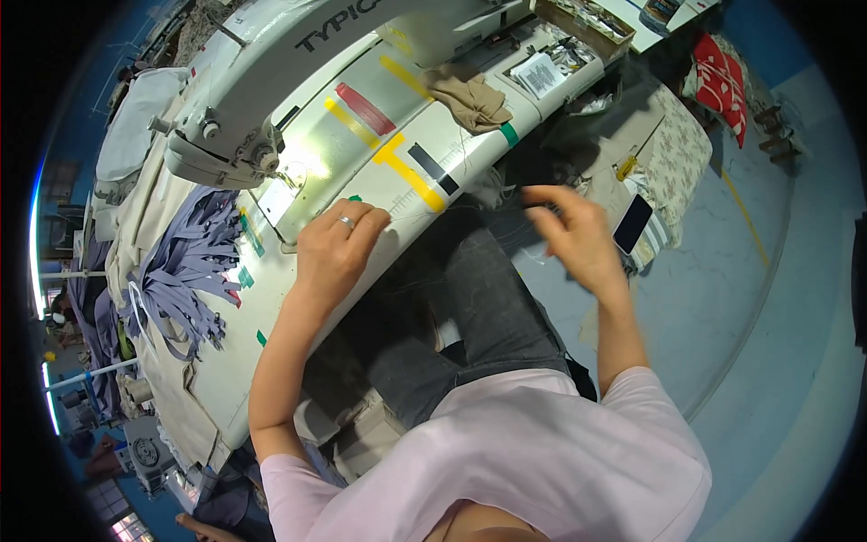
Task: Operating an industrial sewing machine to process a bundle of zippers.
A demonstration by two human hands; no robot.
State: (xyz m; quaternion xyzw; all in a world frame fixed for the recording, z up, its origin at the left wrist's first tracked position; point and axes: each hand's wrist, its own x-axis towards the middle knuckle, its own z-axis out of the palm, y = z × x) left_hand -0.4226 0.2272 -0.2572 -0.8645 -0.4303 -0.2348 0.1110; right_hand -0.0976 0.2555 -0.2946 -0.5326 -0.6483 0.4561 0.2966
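Observation:
My left hand (339,244), with a ring on one finger, rests at the front edge of the white sewing machine table (226,388). Its fingers are bent and pressed together. A faint pale thread (411,215) shows by the fingertips, but whether they pinch it I cannot tell. Just beyond this hand is the needle area of the sewing machine (217,149), lit by a lamp. My right hand (578,237) hangs in the air off the table, right of my lap. Its thumb and fingers are apart, with nothing visible between them.
A bundle of purple-grey fabric strips (185,262) lies left of the needle. A crumpled brown cloth (471,99) sits farther back, near a tray of small tools (555,72). At the right, a phone (633,224) and yellow-handled tool (627,167) lie on fabric.

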